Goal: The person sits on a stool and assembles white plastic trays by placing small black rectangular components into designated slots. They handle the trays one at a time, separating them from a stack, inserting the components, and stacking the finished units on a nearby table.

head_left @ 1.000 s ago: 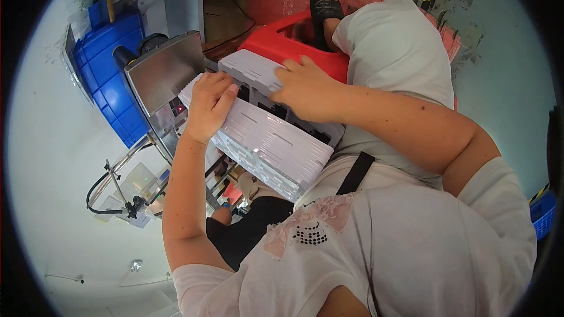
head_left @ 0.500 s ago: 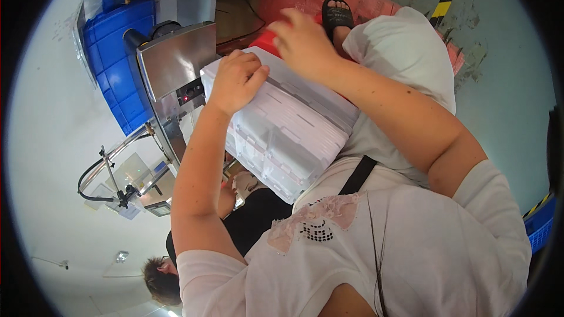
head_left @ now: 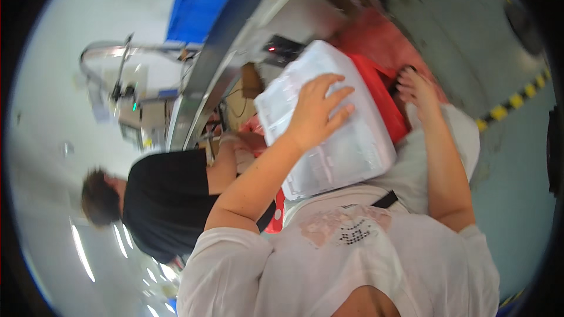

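A white, box-shaped stack of plastic trays (head_left: pixel 352 147) with see-through compartments rests tilted against my lap. My left hand (head_left: pixel 320 111) lies on its upper face, fingers spread and not wrapped round an edge. Away to the right, my right hand (head_left: pixel 418 89) is off the stack with its fingers apart and nothing visible in them; it is slightly blurred. Between that hand and the stack stands a red plastic object (head_left: pixel 379 91), partly hidden, so its kind is unclear.
A metal-edged workbench (head_left: pixel 205 76) runs along the left, with a blue bin (head_left: pixel 205 3) beyond it. A person in a black top (head_left: pixel 167 199) works close by on the left. Yellow-black tape (head_left: pixel 517 100) marks the floor at right. A small black device with a red light (head_left: pixel 285 49) sits beyond the stack.
My view has swung, and the bench now sits differently. My left hand has gone from gripping the stack's far edge to lying on its face. My right hand has moved away to the right.
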A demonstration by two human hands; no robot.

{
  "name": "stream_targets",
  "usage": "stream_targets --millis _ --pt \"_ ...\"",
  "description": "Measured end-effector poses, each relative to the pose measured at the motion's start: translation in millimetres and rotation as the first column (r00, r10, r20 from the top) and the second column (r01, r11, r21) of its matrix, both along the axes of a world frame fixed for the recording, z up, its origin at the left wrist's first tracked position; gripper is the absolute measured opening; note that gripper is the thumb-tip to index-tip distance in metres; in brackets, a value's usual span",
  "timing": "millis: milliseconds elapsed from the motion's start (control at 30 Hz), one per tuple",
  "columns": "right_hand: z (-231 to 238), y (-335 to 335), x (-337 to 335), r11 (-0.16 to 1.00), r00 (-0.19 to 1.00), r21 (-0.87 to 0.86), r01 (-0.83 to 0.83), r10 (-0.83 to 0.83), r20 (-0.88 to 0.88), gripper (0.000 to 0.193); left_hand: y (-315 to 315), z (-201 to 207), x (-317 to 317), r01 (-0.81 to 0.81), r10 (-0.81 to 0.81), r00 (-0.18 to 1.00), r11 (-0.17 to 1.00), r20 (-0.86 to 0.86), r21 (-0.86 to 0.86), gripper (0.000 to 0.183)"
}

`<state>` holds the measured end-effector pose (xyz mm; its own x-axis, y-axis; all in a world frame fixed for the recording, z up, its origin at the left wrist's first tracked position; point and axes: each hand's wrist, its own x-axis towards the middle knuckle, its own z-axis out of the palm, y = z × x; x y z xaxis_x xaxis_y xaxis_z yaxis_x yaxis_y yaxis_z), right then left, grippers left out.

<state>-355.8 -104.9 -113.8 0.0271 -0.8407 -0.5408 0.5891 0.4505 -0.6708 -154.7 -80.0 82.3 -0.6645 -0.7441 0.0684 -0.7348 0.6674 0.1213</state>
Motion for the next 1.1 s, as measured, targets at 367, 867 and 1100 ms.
stream_targets --millis 367,867,1100 --pt "-31.0 2.4 14.1 0.874 0.886 -0.171 -0.454 0.464 0.018 0.076 162.6 -104.0 226.8 -0.830 0.935 -0.014 0.186 -0.353 0.525 0.104" --pt "93.1 57.1 69.4 0.759 0.671 -0.128 -0.638 0.467 -0.575 0.064 133.1 -124.9 173.2 -0.045 0.794 -0.130 0.594 -0.594 0.803 0.066" --pt "98.4 69.4 77.0 0.765 0.675 -0.148 -0.626 0.438 -0.593 0.064 141.6 -114.2 176.6 -0.028 0.798 -0.200 0.575 -0.568 0.818 0.063"
